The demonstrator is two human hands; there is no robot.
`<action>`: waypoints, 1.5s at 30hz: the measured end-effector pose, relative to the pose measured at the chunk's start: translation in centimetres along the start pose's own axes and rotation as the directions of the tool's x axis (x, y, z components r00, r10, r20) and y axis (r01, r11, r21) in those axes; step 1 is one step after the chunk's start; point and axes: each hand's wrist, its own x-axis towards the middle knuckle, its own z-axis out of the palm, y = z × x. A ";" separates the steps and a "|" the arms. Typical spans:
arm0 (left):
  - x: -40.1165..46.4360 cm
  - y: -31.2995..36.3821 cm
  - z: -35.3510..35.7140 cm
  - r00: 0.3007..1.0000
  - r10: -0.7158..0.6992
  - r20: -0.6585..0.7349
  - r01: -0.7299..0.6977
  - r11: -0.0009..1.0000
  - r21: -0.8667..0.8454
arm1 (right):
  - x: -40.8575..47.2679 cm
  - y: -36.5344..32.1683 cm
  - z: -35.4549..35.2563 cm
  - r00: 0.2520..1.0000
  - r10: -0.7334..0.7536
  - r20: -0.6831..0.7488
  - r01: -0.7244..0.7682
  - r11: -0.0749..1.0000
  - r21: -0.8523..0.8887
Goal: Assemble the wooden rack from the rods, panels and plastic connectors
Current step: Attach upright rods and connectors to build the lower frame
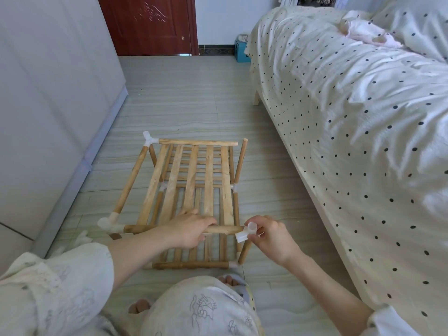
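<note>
A bed (351, 117) under a cream quilt dotted in black fills the right of the frame, a grey wardrobe (48, 93) the left, and a red-brown door (148, 25) the top centre, with a blue crate (242, 50) just right of it. On the pale striped floor (189, 98) at centre stands your half-built wooden rack (191, 180), two slatted panels framed by rods. White plastic connectors cap its far-left corner (148, 138) and near-left corner (106, 223). Your left hand (189, 230), at lower centre, curls its fingers round the near top rod (223, 229). Your right hand (271, 235), just beside it, pinches a translucent connector (247, 230) at that rod's right end; whether it is seated on the rod is hard to tell. No brand, label or writing can be read anywhere; the print on your pale clothing looks like line drawings only.
</note>
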 end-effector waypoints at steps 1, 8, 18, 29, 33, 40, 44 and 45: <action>0.0 0.0 0.0 1.000 0.011 0.006 -0.011 1.000 0.025 | 0.0 -0.2 0.1 1.000 -0.005 0.007 0.005 1.000 -0.030; 0.1 0.2 -0.4 0.999 0.053 0.009 -0.054 0.994 0.096 | -0.6 -0.4 0.4 0.997 -0.062 0.036 0.069 0.963 -0.261; -0.1 0.2 -0.6 1.000 0.013 0.019 -0.015 0.993 0.114 | 0.1 -1.0 0.1 0.996 0.085 0.024 -0.082 0.989 -0.127; -1.0 0.2 -1.0 0.999 0.014 0.035 -0.019 0.989 0.146 | -0.7 -1.7 1.0 0.994 -0.103 0.022 0.102 0.883 -0.458; -1.2 0.3 -1.2 1.000 0.017 0.015 -0.019 0.985 0.173 | -0.3 -1.7 0.6 0.996 -0.088 0.035 0.095 0.912 -0.398; -1.4 0.8 -2.4 0.997 0.045 -0.063 -0.029 0.971 0.237 | 0.2 -0.8 -0.7 0.999 -0.005 0.051 0.021 0.948 -0.318; -2.0 0.5 -2.7 0.999 0.023 -0.038 -0.014 0.976 0.218 | 0.0 -1.1 0.4 0.999 -0.051 0.015 0.053 0.973 -0.225; -2.1 0.3 -2.8 1.000 0.014 -0.025 -0.009 0.978 0.209 | -0.1 -1.3 0.8 0.998 -0.061 0.012 0.063 0.977 -0.203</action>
